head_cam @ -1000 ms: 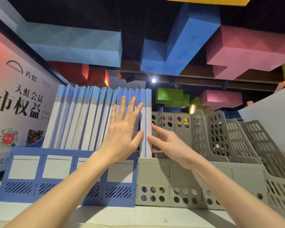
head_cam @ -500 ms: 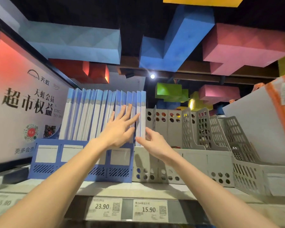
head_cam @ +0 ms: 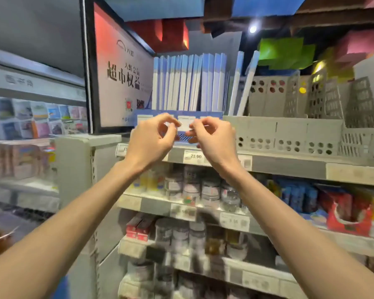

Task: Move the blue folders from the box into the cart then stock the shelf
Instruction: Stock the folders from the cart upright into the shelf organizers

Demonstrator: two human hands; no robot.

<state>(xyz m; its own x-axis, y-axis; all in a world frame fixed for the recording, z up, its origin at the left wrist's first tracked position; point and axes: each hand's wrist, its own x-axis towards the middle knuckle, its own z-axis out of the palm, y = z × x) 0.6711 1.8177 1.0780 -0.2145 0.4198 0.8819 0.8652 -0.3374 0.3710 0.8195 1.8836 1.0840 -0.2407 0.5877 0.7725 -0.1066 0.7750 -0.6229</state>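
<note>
Blue spines fill the far top shelf: the blue folders [head_cam: 188, 83] stand packed upright in a blue file rack [head_cam: 212, 115]. To their right, two leaning folders [head_cam: 235, 83] tilt in the grey rack [head_cam: 289, 130] just beside it.

My left hand [head_cam: 151, 139] and right hand [head_cam: 212, 139] hover near each other in front of the blue rack's lower face, apart from the folders. The fingers are loosely curled with thumbs close to forefingers — nothing in either grasp that I can make out through the blur.

Neither box nor cart is in view, so I can't tell whether more folders wait. I judge this batch shelved — the leaners may want straightening. A price tag [head_cam: 195, 156] sits on the shelf edge [head_cam: 289, 167] below.
</note>
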